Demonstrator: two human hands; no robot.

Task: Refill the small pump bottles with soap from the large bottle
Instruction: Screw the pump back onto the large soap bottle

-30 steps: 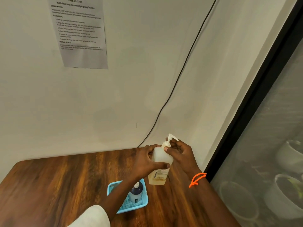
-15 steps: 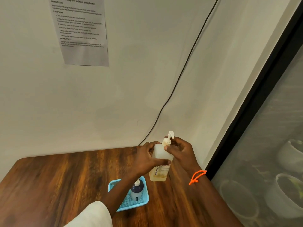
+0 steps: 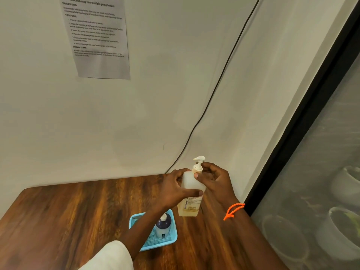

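Observation:
A translucent pump bottle [image 3: 190, 203], partly filled with yellowish soap, stands upright on the wooden table [image 3: 78, 215] near the far right corner. My left hand [image 3: 173, 189] grips its body from the left. My right hand [image 3: 213, 178] pinches the white pump collar [image 3: 197, 168] at the neck, with the pump head above the fingers. A small dark blue pump bottle [image 3: 163, 225] stands in a light blue mesh tray [image 3: 171, 240], just in front of the held bottle and partly hidden by my left forearm.
The table meets a white wall at the back, where a black cable [image 3: 214, 90] runs down to the corner. A printed sheet [image 3: 97, 38] hangs on the wall. A black-framed glass panel [image 3: 311, 133] borders the right, with white pots behind it.
The pump head has turned between frames while my right hand stays at the collar. The bottle and both hands keep roughly the same spot on the table.

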